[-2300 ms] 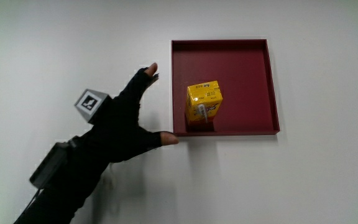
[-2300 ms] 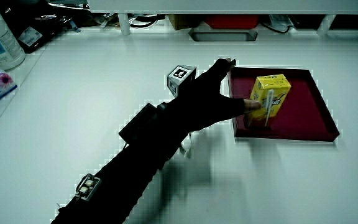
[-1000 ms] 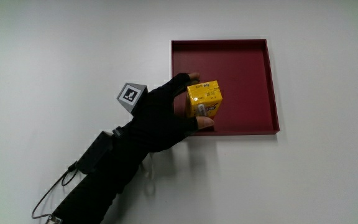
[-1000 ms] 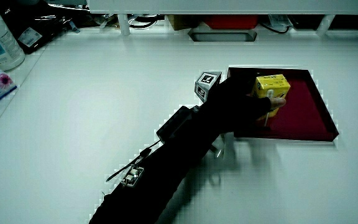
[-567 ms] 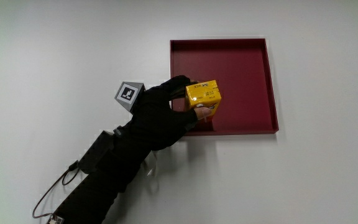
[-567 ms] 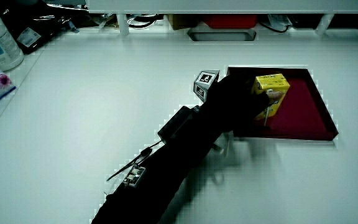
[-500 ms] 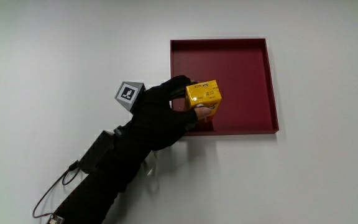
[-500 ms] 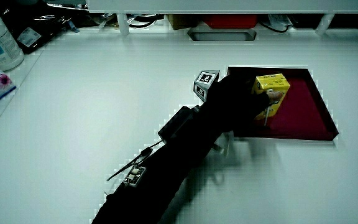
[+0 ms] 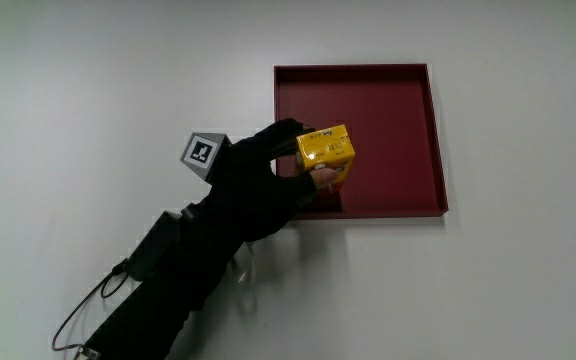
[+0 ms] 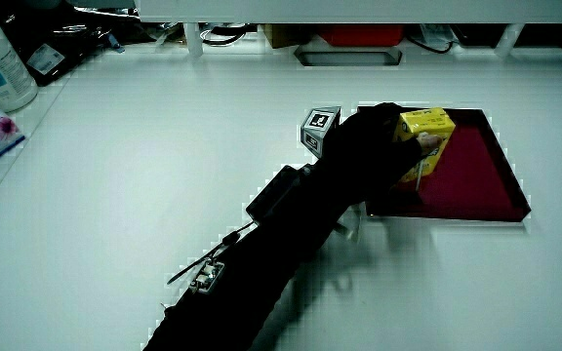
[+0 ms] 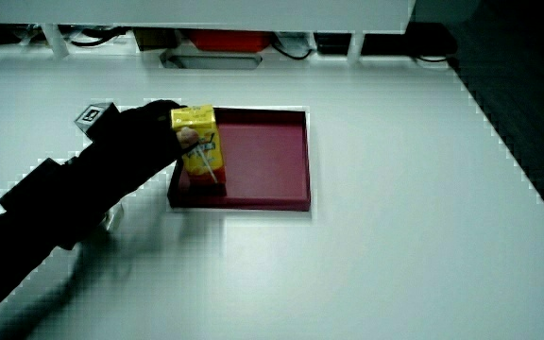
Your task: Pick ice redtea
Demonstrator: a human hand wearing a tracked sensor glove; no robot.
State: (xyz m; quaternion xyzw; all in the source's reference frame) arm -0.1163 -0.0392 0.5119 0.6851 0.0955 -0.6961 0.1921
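From above, the hand has its grip pinching the yellow carton over the red tray, near the tray's edge closest to the person; its print is unreadable. In both side views the carton stands upright, long axis vertical, above open tabletop.

The main view looked straight down on the red tray; both side views faced it obliquely.
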